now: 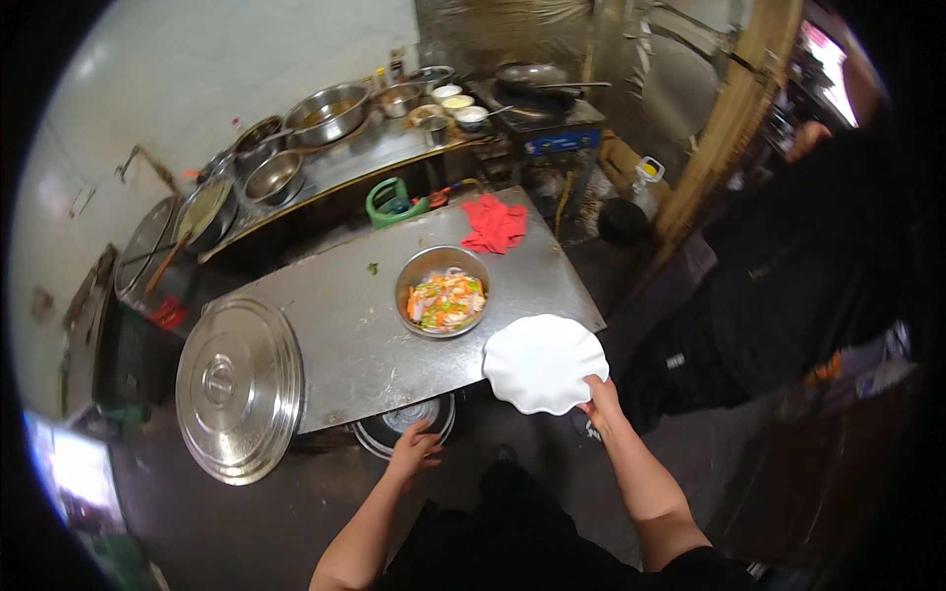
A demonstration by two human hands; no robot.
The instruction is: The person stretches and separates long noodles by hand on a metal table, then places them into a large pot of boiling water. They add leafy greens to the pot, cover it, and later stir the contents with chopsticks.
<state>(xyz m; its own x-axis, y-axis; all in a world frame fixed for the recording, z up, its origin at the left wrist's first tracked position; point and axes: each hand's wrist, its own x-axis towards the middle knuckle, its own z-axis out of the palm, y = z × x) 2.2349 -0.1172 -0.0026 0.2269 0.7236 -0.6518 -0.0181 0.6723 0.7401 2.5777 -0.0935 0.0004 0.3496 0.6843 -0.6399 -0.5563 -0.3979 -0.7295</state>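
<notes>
My right hand (603,399) grips the rim of a white plate with a wavy edge (545,363), thumb on top, at the near right corner of the steel table (347,332). The plate bears nothing. With its fingers apart and nothing in it, my left hand (415,452) hovers off the table's near edge, over a round metal lid or pot top (417,421) lower down. Beyond the plate, a steel bowl of cut mixed vegetables (443,292) stands on the table. A crumpled red cloth (494,224) lies near the far right corner.
A large round steel lid (238,391) covers the table's left end. Behind, a counter (355,159) holds steel bowls, small white bowls and bottles beside a stove with a wok (532,100). A green gas cylinder (392,207) stands below. At right is a person in black (798,244).
</notes>
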